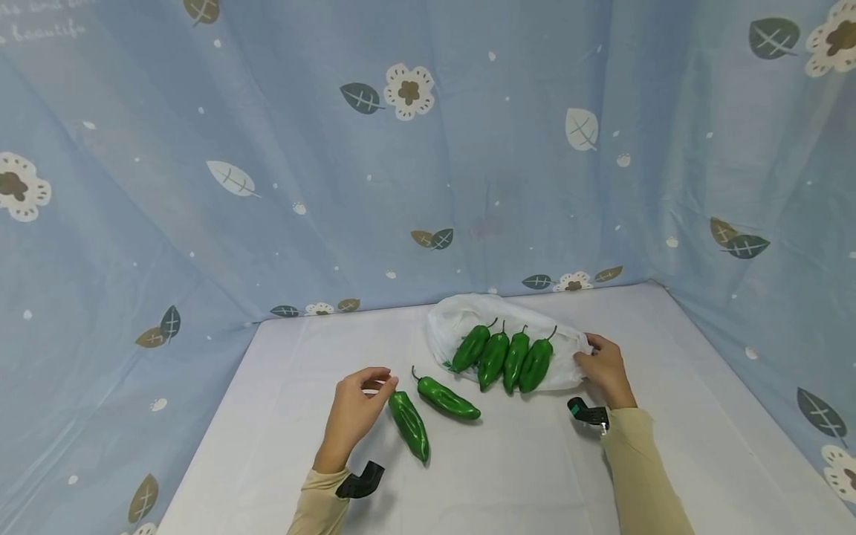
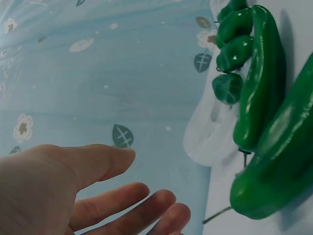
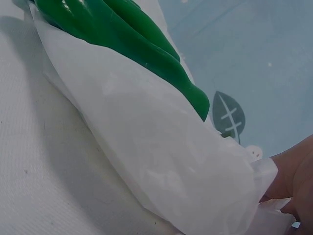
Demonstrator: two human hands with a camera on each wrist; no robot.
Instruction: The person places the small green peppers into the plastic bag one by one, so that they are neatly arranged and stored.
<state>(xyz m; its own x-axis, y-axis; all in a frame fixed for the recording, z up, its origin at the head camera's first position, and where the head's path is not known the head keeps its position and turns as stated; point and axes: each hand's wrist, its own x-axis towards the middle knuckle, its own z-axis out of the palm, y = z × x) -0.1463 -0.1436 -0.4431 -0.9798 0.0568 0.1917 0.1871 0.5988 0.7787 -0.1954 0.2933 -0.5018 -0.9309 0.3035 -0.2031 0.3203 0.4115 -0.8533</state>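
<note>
My left hand (image 1: 353, 413) hovers by the stem end of a green pepper (image 1: 409, 428), its fingers loosely bent. In the left wrist view a gap shows between thumb and fingers (image 2: 117, 199), with nothing held there. A second green pepper (image 1: 449, 399) lies just to the right of the first. Several more green peppers (image 1: 492, 361) lie side by side on a white plastic bag (image 1: 461, 310), stems pointing away. My right hand (image 1: 605, 369) pinches the bag's right edge between thumb and fingers; in the right wrist view the bag (image 3: 146, 142) rises in front of the peppers.
A white cloth (image 1: 508, 468) covers the table. Blue patterned curtains (image 1: 468, 171) hang behind it and on both sides. Each wrist wears a small black camera mount (image 1: 361, 481).
</note>
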